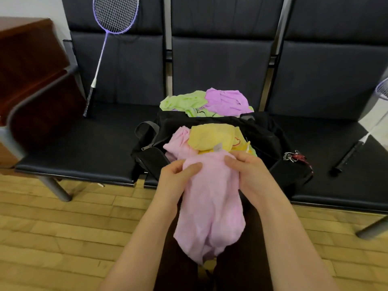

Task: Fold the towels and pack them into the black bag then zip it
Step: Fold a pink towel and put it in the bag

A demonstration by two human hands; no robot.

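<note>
Pink terry cloth, a pink towel (210, 208), hangs from both hands in front of the black bag (262, 135), its top edge bunched and its lower edge dangling free over the person's dark-clad legs. The left hand (174, 179) pinches the towel's upper left edge, fingers (193, 166) clenched on the fabric; the right hand (249, 175) grasps the upper right edge the same way. The bag sits open on the black padded bench (84, 148), near its front edge, with a yellow towel (212, 136) and more pink cloth heaped at its mouth. Behind the bag, a green towel (182, 100) and a purple towel (227, 100) lie crumpled against the backrest. Bare seat lies open left of the bag, up to a purple badminton racket (109, 38) leaning on the backrest.
</note>
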